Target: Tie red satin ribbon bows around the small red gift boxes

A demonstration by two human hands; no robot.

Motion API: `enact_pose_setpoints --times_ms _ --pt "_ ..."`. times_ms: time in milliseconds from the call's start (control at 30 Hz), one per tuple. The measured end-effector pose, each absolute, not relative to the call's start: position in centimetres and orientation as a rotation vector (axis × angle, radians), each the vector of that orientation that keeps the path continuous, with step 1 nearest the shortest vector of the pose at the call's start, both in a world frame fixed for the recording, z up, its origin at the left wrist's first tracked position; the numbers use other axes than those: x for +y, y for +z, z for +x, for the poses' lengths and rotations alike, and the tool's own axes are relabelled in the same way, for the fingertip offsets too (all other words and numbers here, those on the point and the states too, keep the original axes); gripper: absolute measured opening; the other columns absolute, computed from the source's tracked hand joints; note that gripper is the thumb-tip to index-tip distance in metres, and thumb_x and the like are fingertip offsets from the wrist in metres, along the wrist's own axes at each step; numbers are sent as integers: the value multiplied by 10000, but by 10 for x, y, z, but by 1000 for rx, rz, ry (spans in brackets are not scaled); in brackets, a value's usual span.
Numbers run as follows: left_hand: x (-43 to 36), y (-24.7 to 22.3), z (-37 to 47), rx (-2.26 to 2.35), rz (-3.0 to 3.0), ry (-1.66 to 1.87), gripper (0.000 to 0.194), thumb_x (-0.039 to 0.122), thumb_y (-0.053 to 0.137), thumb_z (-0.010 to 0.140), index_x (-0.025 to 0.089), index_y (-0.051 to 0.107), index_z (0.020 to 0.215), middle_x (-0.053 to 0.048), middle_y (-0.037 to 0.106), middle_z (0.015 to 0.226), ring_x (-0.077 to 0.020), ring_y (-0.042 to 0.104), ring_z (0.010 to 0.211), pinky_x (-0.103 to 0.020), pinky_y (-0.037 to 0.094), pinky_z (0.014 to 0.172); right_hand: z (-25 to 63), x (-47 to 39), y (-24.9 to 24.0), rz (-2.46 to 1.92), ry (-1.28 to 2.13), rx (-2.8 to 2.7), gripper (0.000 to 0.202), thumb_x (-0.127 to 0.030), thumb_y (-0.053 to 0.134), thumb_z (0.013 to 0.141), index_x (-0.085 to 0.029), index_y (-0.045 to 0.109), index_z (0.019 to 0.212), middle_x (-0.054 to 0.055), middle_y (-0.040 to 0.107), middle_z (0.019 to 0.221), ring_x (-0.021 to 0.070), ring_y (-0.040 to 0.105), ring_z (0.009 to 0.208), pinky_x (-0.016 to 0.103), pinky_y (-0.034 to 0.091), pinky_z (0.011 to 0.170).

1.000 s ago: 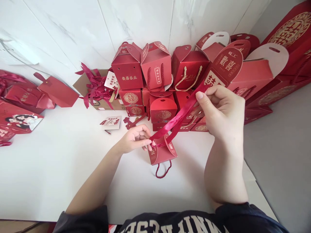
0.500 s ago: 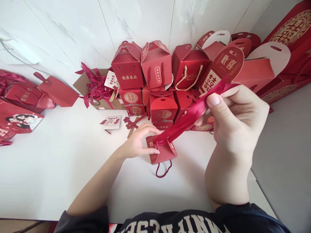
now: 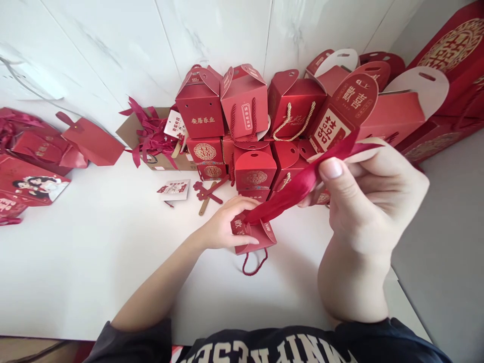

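A small red gift box [image 3: 264,244] stands on the white table in front of me, a dark red cord handle looping from its near side. My left hand [image 3: 223,224] grips this box from the left, thumb along the near side and fingers behind. Between thumb and fingers of my right hand [image 3: 359,191], raised to the right, a dark red satin ribbon [image 3: 285,196] is pinched. It slants down from there to the top of the box, where its lower end is partly hidden by the flaps.
Several red gift boxes [image 3: 249,113] are stacked along the marble wall. A cardboard box [image 3: 128,126] of ribbons stands left of them, with a white card [image 3: 177,189] and red-and-gold sticks [image 3: 207,194] in front. Red bags [image 3: 49,176] lie far left; a large red bag [image 3: 454,50] stands right.
My left hand has moved right and its thumb has closed over the box. My right hand has shifted slightly right and lower, still pinching the ribbon.
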State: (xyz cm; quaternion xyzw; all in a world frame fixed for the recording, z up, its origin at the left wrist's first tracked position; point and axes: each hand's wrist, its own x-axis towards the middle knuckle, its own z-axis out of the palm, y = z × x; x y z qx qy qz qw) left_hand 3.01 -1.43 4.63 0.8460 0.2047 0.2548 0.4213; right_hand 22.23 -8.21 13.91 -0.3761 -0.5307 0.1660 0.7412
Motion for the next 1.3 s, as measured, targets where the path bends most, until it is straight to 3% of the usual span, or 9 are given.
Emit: enact_pose_setpoints --times_ms 100,233,467,633,767,900,1100,1300 --pt "-12 46 25 509 2104 712 406 331 801 701 206 658 1060 -119 605 1170 -284 549 1148 -454 430 1030 226 -79 138 -871 434 -1196 136 -168 681 848 -208 621 733 -50 582 535 96 531 400 221 491 356" --pt "-3 45 13 459 2015 696 145 288 649 824 201 680 936 -106 599 1105 -246 579 1045 -416 463 960 230 -74 134 -899 491 -1265 172 -229 691 854 -222 589 716 -40 596 552 113 557 408 238 493 375" --pt "11 47 -2 372 1952 642 188 231 660 812 184 689 992 -119 666 1010 -184 597 828 -286 473 658 233 -72 130 -931 516 -1281 193 -313 685 864 -237 578 722 -42 611 571 120 575 418 256 499 388" --pt "11 47 -3 416 1934 616 60 206 722 797 191 758 843 -98 733 879 -172 659 760 -256 477 581 234 -71 130 -928 520 -1296 178 -290 675 871 -249 580 726 -34 631 582 129 566 418 266 505 375" --pt "11 42 -5 453 1787 589 91 247 712 816 163 742 836 -96 739 833 -152 667 669 -237 500 537 234 -71 131 -927 521 -1279 173 -280 682 865 -234 583 731 -39 607 562 123 556 416 260 506 372" --pt "9 40 -6 518 1624 487 160 286 641 878 129 665 883 -82 720 790 -106 624 548 -223 497 516 237 -69 129 -954 496 -1270 186 -333 696 856 -239 590 735 -49 613 560 115 570 420 256 490 390" --pt "5 45 0 511 1659 423 124 261 640 868 138 624 875 -62 703 756 -155 683 682 -274 546 654 240 -66 130 -971 392 -1147 173 -320 684 865 -245 596 736 -32 636 578 141 572 421 290 459 383" --pt "1 48 7 576 1850 397 126 253 702 809 138 671 851 -69 700 820 -155 669 731 -271 539 680 238 -68 132 -953 359 -1118 144 -278 687 862 -262 611 741 -30 626 563 158 563 405 308 440 374"
